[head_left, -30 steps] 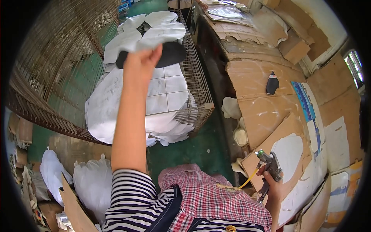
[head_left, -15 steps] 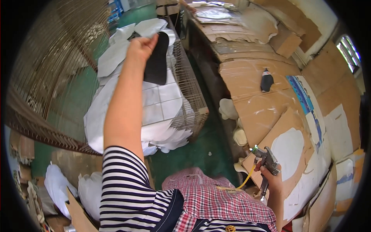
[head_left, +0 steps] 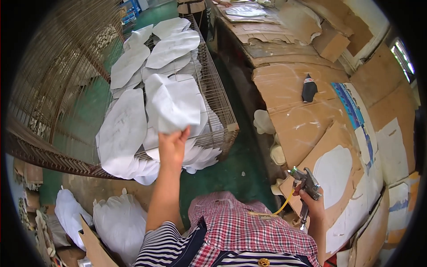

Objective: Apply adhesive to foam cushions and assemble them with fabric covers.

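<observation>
Pinching white sheet (head_left: pixel 173 104) by near edge, L hand (head_left: pixel 172 146) is outstretched fwd, R hand (head_left: pixel 314 205) wrapped rnd spray gun (head_left: pixel 308 182).

the wire rack (head_left: pixel 232 127) stands left of the surface (head_left: pixel 284 102), with a strip of floor (head_left: pixel 249 162) between. sheets (head_left: pixel 122 129) lie across the rack, and at its near end one lifted sheet (head_left: pixel 173 102) is over others, its near edge in the left hand (head_left: pixel 172 147). the spray gun (head_left: pixel 308 184) is in the right hand (head_left: pixel 314 205), beside the surface's near part; farther back on it lies a small object (head_left: pixel 308 90). bags (head_left: pixel 119 227) sit before the rack, at lower left. a co-worker (head_left: pixel 192 8) is beyond the rack's far end.
</observation>
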`<state>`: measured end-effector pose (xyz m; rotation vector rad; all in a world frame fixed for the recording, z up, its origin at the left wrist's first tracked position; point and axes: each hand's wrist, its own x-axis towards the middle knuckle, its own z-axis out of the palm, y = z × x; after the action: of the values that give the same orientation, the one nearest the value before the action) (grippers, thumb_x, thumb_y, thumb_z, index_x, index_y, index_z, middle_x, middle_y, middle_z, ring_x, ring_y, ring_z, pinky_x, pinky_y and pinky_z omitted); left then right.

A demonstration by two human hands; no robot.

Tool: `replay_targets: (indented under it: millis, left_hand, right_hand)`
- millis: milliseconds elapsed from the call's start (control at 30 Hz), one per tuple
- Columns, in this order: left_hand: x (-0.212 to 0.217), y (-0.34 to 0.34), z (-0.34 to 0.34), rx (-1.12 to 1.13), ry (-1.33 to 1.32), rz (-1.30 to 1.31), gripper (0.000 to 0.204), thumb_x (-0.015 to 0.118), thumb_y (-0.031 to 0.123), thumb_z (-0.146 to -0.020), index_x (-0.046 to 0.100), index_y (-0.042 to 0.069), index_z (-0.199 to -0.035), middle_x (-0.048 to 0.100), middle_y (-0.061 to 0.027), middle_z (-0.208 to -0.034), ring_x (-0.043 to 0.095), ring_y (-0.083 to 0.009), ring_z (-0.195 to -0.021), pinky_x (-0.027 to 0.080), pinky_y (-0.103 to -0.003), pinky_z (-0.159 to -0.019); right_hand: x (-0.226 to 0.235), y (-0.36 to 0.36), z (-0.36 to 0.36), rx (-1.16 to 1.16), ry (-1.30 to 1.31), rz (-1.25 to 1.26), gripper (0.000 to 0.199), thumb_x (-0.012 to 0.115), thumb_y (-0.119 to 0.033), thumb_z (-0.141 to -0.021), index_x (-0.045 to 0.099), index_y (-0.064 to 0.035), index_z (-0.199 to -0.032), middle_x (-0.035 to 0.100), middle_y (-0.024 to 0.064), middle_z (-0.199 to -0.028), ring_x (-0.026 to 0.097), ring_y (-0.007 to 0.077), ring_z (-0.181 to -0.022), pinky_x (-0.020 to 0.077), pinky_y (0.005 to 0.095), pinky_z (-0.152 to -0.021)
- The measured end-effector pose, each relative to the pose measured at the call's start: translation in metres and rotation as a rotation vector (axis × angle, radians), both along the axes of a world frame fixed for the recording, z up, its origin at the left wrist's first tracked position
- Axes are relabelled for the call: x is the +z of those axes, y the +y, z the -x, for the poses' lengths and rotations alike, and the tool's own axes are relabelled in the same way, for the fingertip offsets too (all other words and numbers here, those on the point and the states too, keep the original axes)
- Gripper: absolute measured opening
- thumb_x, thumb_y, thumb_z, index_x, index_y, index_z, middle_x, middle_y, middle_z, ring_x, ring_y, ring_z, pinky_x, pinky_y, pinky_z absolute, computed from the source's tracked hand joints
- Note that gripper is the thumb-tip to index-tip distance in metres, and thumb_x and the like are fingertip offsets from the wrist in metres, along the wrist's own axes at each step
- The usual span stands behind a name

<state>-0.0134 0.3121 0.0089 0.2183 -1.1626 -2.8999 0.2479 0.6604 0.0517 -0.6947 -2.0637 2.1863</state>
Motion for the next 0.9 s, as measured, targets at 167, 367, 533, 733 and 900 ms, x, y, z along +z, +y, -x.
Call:
replay_targets:
  millis: [167,367,533,733,900]
  left_hand:
    - [-0.036,-0.030,-0.066,-0.021,-0.330,0.210,0.070,0.048,-0.009,-0.074,0.025,0.011,-0.137,0.039,-0.0149,-0.131,0.051,-0.0291,-0.109,0.052,-0.039,-0.080]
    - [-0.035,-0.072,0.010,0.532,0.168,1.440,0.043,0.056,0.003,-0.073,0.053,0.005,-0.117,0.057,-0.0106,-0.088,0.055,-0.0204,-0.076,0.046,-0.031,-0.072]
    - [-0.015,0.014,0.172,-0.100,0.380,1.895,0.039,0.054,0.006,-0.075,0.062,0.011,-0.113,0.066,-0.0128,-0.097,0.063,-0.0279,-0.089,0.049,-0.036,-0.077]
    - [-0.025,0.057,0.231,-0.667,0.161,2.520,0.030,0.051,0.014,-0.082,0.064,0.014,-0.109,0.062,-0.0086,-0.115,0.060,-0.0281,-0.106,0.049,-0.040,-0.086]
    - [-0.008,0.092,0.234,-0.444,0.435,2.300,0.029,0.049,0.008,-0.081,0.064,0.011,-0.105,0.061,-0.0127,-0.115,0.060,-0.0319,-0.103,0.048,-0.042,-0.086]
  right_hand:
    - [-0.002,0.000,0.008,0.052,0.001,-0.005,0.041,0.064,-0.002,-0.077,0.051,0.0015,-0.116,0.061,0.0084,-0.089,0.061,0.0187,-0.079,0.0506,0.0317,-0.076]
    - [-0.014,0.006,-0.001,0.023,0.012,0.015,0.046,0.065,-0.003,-0.077,0.049,0.0016,-0.120,0.061,0.0082,-0.089,0.060,0.0177,-0.079,0.0504,0.0313,-0.075]
    - [-0.019,0.004,-0.012,-0.036,-0.026,0.008,0.046,0.066,-0.004,-0.077,0.049,0.0012,-0.120,0.061,0.0076,-0.090,0.060,0.0166,-0.080,0.0506,0.0303,-0.075]
    - [-0.014,-0.003,-0.028,-0.157,-0.065,0.007,0.045,0.068,-0.006,-0.076,0.050,0.0008,-0.117,0.060,0.0065,-0.091,0.059,0.0154,-0.081,0.0505,0.0294,-0.075]
    - [-0.015,-0.009,-0.029,-0.248,-0.079,-0.009,0.042,0.066,-0.008,-0.076,0.051,0.0017,-0.114,0.060,0.0061,-0.090,0.059,0.0144,-0.080,0.0497,0.0283,-0.073]
